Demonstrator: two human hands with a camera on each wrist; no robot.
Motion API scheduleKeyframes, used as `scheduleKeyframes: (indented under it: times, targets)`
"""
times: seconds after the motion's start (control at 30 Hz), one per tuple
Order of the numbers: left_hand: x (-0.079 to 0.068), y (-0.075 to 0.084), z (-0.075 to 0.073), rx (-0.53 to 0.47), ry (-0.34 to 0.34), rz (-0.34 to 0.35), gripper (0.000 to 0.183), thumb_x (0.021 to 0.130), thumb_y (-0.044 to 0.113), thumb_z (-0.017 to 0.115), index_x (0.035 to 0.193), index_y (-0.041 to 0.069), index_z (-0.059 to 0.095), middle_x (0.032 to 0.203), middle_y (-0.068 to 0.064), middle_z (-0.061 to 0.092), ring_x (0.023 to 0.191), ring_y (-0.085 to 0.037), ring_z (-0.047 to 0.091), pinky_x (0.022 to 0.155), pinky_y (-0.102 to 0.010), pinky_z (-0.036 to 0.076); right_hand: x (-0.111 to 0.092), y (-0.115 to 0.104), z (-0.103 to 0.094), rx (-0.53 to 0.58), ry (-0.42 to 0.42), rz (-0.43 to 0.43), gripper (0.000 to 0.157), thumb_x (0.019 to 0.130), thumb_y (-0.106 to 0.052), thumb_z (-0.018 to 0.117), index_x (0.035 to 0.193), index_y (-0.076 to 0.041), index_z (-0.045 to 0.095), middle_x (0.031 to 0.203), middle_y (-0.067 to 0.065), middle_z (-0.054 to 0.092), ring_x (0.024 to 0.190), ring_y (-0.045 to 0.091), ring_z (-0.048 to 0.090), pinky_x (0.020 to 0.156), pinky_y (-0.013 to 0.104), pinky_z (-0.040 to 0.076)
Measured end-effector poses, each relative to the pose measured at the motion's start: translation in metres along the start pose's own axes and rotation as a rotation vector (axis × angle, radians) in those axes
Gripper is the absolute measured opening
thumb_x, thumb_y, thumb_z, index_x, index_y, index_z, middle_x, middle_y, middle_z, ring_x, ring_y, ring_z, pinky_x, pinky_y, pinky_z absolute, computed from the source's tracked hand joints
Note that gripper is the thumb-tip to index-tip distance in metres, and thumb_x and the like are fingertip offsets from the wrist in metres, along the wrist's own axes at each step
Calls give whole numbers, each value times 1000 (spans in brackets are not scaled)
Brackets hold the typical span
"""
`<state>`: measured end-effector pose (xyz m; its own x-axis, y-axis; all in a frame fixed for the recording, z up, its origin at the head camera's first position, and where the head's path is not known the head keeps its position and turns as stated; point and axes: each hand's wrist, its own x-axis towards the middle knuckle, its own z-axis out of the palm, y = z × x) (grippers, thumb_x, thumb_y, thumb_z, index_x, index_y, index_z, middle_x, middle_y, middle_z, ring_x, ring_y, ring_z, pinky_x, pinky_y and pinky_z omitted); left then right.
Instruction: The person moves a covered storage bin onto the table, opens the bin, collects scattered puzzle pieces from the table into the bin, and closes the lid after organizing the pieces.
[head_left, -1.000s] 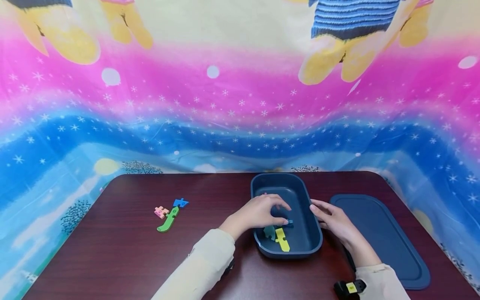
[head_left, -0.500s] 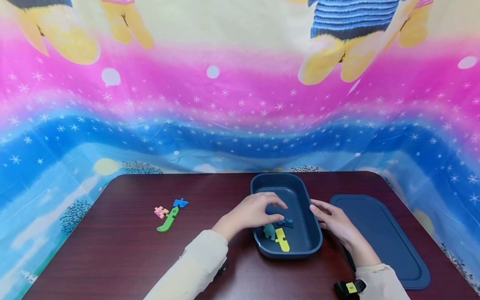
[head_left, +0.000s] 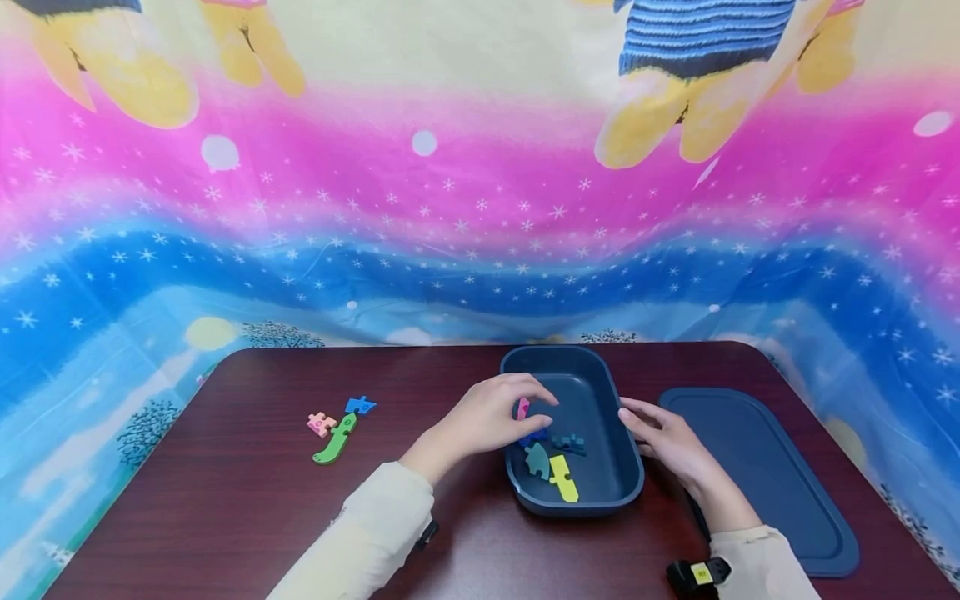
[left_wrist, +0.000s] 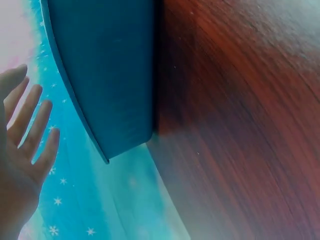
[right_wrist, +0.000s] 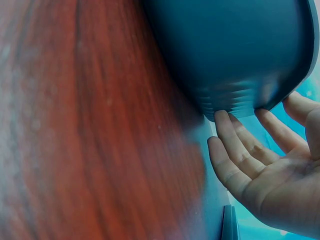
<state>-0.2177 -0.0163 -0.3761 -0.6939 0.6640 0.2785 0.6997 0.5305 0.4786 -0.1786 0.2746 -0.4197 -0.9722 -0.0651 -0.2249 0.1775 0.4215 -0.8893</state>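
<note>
Fingers apart, left hand [head_left: 489,418] overhangs the box [head_left: 592,408] at nine o'clock; right hand [head_left: 670,439], fingers loose, touches three o'clock; yellow label [head_left: 701,573] illegible.

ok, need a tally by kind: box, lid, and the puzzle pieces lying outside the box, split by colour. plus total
Box: 1
Lid: 1
Salmon-pink piece: 1
Green piece: 1
Blue piece: 1
Total: 5

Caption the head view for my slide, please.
Left hand hovers over an open box holding puzzle pieces; right hand touches the box's side.
</note>
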Motion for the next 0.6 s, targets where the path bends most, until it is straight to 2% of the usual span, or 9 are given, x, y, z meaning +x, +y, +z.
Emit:
scheduleKeyframes:
  times: [0.13,0.3,0.6]
  targets:
    - [-4,-2,-5,19,65,-7,24,93,31,71,116,24,73,115,10,66,110,-9,59,92,-29,51,0,-1,0,-7,0,-2,74,100,-50,52,154,-4,33,143,28,46,122,38,56,96,49,49]
    - [-10,-6,-10,30,142,-18,21,94,28,71,114,24,73,108,8,66,93,-9,61,82,-27,53,0,-1,-1,-13,1,-9,74,100,-51,51,154,-3,32,143,28,46,122,39,55,96,49,49]
    - [-23,-10,-20,45,182,-24,22,93,24,72,115,21,73,108,6,67,95,-9,60,79,-28,54,-1,0,0,2,3,-1,73,100,-50,52,153,-5,34,143,27,47,122,38,55,97,48,49]
